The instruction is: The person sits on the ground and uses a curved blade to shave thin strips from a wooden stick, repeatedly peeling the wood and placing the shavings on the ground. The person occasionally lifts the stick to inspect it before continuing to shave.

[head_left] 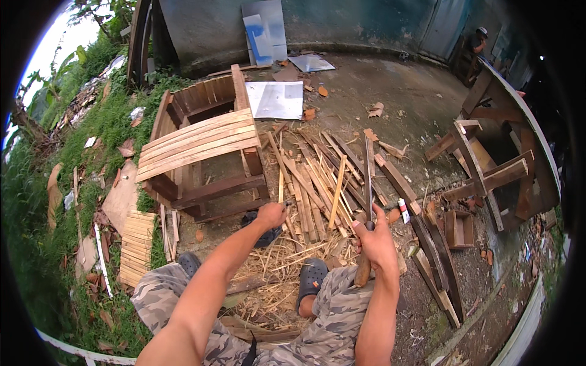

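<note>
My right hand [377, 241] is wrapped round the wooden handle of a long-bladed machete [369, 177], its blade pointing away from me above the wood pile. To the left, my left hand [271, 215] is closed near the front corner of a wooden frame [213, 192]. A thin pale strip [281, 186] shows just beyond that fist; whether it is held cannot be made out. Between and beyond my hands lies a pile of split wood strips [314, 195]. Shavings [274, 287] cover the ground by my feet. Pale slats [201, 143] lie across the frame's top.
A slatted panel [135, 247] lies on the grass at left. Dark timbers [436, 262], a white tube [403, 210] and a small wooden box [459, 230] are at right, before an overturned wooden piece [494, 177]. Metal sheets [274, 100] lie ahead. Another person [477, 43] sits far right.
</note>
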A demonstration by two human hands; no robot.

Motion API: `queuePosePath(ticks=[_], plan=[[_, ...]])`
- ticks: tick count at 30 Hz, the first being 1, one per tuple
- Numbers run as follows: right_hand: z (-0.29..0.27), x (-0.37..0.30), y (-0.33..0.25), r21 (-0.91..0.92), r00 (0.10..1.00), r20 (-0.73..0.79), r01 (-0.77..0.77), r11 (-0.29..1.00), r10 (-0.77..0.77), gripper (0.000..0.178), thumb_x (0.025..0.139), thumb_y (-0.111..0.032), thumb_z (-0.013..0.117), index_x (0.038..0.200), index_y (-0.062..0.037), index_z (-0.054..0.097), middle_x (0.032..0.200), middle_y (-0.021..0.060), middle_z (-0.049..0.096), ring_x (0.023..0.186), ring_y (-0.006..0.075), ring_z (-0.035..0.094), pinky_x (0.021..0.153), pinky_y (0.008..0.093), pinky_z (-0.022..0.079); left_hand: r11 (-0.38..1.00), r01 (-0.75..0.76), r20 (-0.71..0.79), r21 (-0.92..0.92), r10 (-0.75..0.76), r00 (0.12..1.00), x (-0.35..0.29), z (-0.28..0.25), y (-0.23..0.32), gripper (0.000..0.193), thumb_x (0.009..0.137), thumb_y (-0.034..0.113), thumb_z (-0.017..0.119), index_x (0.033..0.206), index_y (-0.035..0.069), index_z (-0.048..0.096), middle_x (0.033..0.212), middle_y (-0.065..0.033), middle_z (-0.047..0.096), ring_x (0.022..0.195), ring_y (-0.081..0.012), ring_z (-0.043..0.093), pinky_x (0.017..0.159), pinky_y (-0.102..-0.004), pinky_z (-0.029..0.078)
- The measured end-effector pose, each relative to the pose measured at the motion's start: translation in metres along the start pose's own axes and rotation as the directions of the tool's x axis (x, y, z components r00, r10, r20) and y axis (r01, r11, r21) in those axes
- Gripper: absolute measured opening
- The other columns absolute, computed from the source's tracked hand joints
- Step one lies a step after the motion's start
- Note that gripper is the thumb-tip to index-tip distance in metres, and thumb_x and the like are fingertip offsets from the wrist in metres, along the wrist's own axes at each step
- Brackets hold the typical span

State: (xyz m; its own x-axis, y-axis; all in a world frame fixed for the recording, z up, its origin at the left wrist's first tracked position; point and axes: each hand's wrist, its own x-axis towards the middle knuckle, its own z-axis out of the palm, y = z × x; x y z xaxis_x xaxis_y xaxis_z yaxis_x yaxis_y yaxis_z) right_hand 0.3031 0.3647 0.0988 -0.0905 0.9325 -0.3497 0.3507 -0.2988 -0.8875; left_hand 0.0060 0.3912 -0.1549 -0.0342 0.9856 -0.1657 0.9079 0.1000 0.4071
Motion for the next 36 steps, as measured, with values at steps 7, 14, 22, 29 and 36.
queuePosePath(ticks=[7, 14, 22, 29, 36], plan=[[-0.020, 0.012, 0.022, -0.188, 0.997, -0.065, 0.033, 0.982, -0.046, 0.076, 0.091, -0.013, 0.068, 0.154, -0.0053, 0.025, 0.072, 0.0018, 0.053, 0.057, 0.0116, 0.051, 0.049, 0.0289, 0.044, 0.858, 0.438, 0.326, -0.269, -0.346, 0.880, 0.018, 0.076, 0.066, 0.052, 0.088, 0.048, 0.062, 0.104, 0.000, 0.072, 0.107, -0.0265, 0.070, 0.101, -0.0401, 0.068, 0.088, -0.0462, 0.053], [-0.022, 0.008, 0.012, -0.291, 0.997, -0.044, -0.069, 0.954, 0.058, 0.078, 0.092, -0.018, 0.069, 0.154, -0.0042, 0.025, 0.092, 0.0089, 0.064, 0.073, 0.0151, 0.060, 0.067, 0.0297, 0.049, 0.847, 0.504, 0.363, -0.166, -0.423, 0.830, 0.033, 0.126, 0.101, 0.057, 0.083, 0.049, 0.071, 0.104, -0.003, 0.073, 0.111, -0.0245, 0.070, 0.106, -0.0398, 0.068, 0.090, -0.0474, 0.053], [-0.016, 0.007, -0.007, -0.308, 0.999, 0.012, -0.045, 0.950, 0.051, 0.080, 0.092, -0.028, 0.067, 0.155, -0.0066, 0.023, 0.105, 0.0311, 0.068, 0.103, 0.0451, 0.067, 0.092, 0.0455, 0.048, 0.865, 0.495, 0.351, -0.087, -0.438, 0.827, 0.047, 0.155, 0.095, 0.033, 0.083, 0.025, 0.071, 0.105, 0.002, 0.073, 0.110, -0.0205, 0.072, 0.103, -0.0337, 0.070, 0.087, -0.0432, 0.056], [-0.017, 0.004, -0.007, -0.280, 0.997, 0.047, -0.038, 0.959, 0.053, 0.079, 0.093, -0.026, 0.067, 0.154, -0.0027, 0.023, 0.101, 0.0287, 0.069, 0.097, 0.0428, 0.069, 0.089, 0.0444, 0.050, 0.811, 0.558, 0.283, -0.178, -0.501, 0.818, 0.037, 0.159, 0.090, 0.041, 0.079, 0.032, 0.070, 0.105, 0.001, 0.073, 0.106, -0.0242, 0.071, 0.100, -0.0381, 0.070, 0.086, -0.0477, 0.055], [-0.019, 0.005, 0.001, -0.259, 1.000, 0.013, -0.018, 0.966, 0.022, 0.077, 0.093, -0.025, 0.067, 0.154, -0.0047, 0.025, 0.103, 0.0262, 0.070, 0.098, 0.0405, 0.069, 0.090, 0.0443, 0.050, 0.896, 0.435, 0.367, -0.090, -0.376, 0.851, 0.048, 0.151, 0.083, 0.034, 0.084, 0.031, 0.066, 0.098, 0.001, 0.075, 0.103, -0.0229, 0.072, 0.101, -0.0376, 0.069, 0.084, -0.0481, 0.055]])
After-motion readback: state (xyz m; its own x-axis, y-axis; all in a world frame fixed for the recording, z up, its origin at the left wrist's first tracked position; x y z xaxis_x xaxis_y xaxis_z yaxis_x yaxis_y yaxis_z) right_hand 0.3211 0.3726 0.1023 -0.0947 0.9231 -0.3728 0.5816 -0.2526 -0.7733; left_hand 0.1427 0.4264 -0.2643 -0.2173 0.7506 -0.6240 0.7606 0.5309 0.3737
